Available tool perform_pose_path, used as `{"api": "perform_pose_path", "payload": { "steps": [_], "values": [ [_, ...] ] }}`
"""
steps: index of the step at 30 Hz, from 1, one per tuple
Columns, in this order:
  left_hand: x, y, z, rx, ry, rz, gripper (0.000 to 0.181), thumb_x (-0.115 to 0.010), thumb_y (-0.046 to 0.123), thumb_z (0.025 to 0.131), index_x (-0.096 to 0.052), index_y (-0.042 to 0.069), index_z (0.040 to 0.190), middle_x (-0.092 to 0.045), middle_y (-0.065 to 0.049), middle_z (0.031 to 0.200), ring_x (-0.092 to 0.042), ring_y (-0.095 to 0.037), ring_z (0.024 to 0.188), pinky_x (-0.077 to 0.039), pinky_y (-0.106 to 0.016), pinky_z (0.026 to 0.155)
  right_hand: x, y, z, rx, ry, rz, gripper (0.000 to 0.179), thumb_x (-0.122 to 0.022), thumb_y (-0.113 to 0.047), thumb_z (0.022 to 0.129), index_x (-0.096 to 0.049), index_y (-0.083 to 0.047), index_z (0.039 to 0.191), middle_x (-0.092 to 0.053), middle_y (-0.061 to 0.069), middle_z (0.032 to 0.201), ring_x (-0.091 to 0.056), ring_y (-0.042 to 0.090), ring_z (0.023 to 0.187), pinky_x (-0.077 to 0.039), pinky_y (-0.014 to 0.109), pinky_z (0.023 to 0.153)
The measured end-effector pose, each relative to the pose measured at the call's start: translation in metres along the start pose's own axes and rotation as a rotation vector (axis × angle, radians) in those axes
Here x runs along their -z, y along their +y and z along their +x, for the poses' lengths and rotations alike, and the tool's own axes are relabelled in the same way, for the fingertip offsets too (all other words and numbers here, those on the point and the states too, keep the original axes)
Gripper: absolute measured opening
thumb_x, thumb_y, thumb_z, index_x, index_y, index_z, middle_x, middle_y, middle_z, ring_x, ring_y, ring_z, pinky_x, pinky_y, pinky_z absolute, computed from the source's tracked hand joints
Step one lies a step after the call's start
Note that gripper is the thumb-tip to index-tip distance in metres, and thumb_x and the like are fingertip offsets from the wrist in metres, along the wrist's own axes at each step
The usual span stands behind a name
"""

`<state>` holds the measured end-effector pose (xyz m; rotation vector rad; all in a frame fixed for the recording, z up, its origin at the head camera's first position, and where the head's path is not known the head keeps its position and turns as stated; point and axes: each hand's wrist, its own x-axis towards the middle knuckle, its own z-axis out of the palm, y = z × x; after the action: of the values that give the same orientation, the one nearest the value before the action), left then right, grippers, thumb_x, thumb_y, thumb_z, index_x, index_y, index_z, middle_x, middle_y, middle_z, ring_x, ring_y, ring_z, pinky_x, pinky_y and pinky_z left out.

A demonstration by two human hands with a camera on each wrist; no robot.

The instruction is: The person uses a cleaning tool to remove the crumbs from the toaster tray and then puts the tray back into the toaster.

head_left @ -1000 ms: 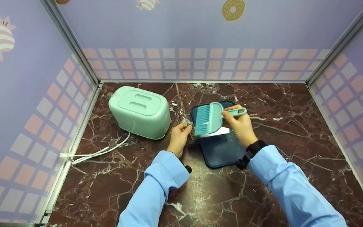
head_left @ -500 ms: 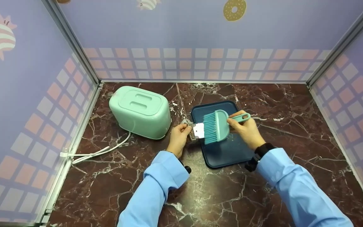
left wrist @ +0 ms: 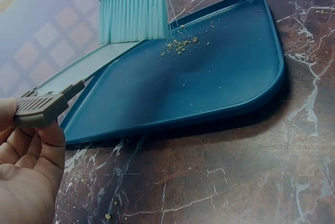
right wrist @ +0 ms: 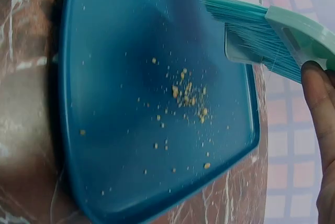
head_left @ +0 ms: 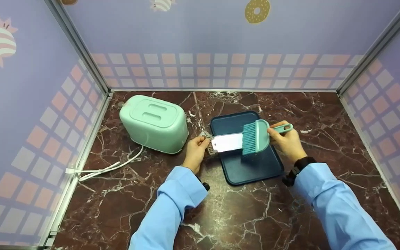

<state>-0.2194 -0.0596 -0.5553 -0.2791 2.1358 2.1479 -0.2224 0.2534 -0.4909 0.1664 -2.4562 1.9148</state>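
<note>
In the head view my left hand (head_left: 196, 152) pinches the brown slotted end of a flat, shiny crumb tray (head_left: 227, 142), thumb on top. The plate reaches out over a dark blue serving tray (head_left: 252, 170). My right hand (head_left: 288, 140) grips the handle of a teal hand brush (head_left: 261, 136). Its bristles (left wrist: 133, 14) lie across the far end of the crumb tray in the left wrist view. Below them, crumbs (right wrist: 188, 98) lie in a small heap with scattered bits on the serving tray, seen in the right wrist view.
A mint green toaster (head_left: 153, 123) stands to the left, its white cord (head_left: 109, 168) running to the left wall. Purple patterned walls enclose the marbled brown tabletop (head_left: 116, 215). A few crumbs (left wrist: 108, 216) lie on the tabletop near my left hand.
My right hand has drawn the brush to the right along the crumb tray, from its handle end to its far end, uncovering the plate. My left hand has stayed nearly still.
</note>
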Motion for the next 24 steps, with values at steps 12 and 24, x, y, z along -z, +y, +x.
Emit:
{"api": "perform_pose_path", "payload": {
  "steps": [12, 24],
  "values": [
    [-0.001, 0.003, -0.002, -0.004, 0.026, 0.003, 0.036, -0.058, 0.012, 0.105, -0.057, -0.011, 0.134, -0.063, -0.022, 0.124, -0.06, -0.027, 0.109, -0.05, -0.04, 0.092, 0.019, 0.027, 0.009, 0.004, 0.063, -0.061, 0.045, -0.067, -0.036, 0.1, -0.054, 0.004, 0.117, -0.07, 0.015, 0.099, -0.073, 0.011, 0.08, -0.062, 0.033, 0.072],
    [0.001, 0.001, -0.001, -0.005, 0.013, -0.012, 0.039, -0.058, 0.012, 0.106, -0.056, -0.01, 0.137, -0.062, -0.023, 0.129, -0.06, -0.026, 0.109, -0.05, -0.039, 0.092, 0.02, 0.01, 0.005, 0.013, 0.146, -0.063, 0.041, -0.067, -0.029, 0.101, -0.056, 0.007, 0.117, -0.069, 0.017, 0.1, -0.073, 0.011, 0.079, -0.062, 0.034, 0.073]
  ]
}}
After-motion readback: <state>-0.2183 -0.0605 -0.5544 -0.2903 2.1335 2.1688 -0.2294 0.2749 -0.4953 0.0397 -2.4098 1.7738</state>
